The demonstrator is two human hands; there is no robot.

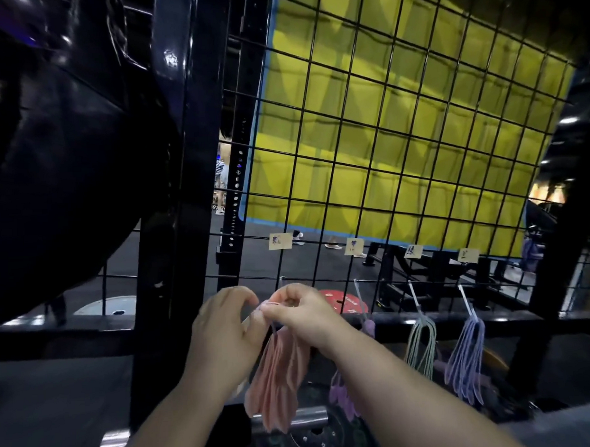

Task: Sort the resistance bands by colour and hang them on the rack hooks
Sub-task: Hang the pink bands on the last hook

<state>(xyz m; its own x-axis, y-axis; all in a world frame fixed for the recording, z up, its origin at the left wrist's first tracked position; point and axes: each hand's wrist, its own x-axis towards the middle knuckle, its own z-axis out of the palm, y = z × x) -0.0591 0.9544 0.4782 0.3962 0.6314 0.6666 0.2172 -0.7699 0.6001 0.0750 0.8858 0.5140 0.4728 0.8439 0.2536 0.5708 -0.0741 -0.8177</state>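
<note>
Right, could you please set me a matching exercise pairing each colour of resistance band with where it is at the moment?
Column one:
1 pink bands
2 purple bands
3 green bands
4 blue bands

Column two:
A hanging on the rightmost hook
B pinched by the left hand and right hand
C partly hidden behind the right forearm
D hanging on the third hook from the left

Pairs: 1-B, 2-C, 3-D, 4-A.
</note>
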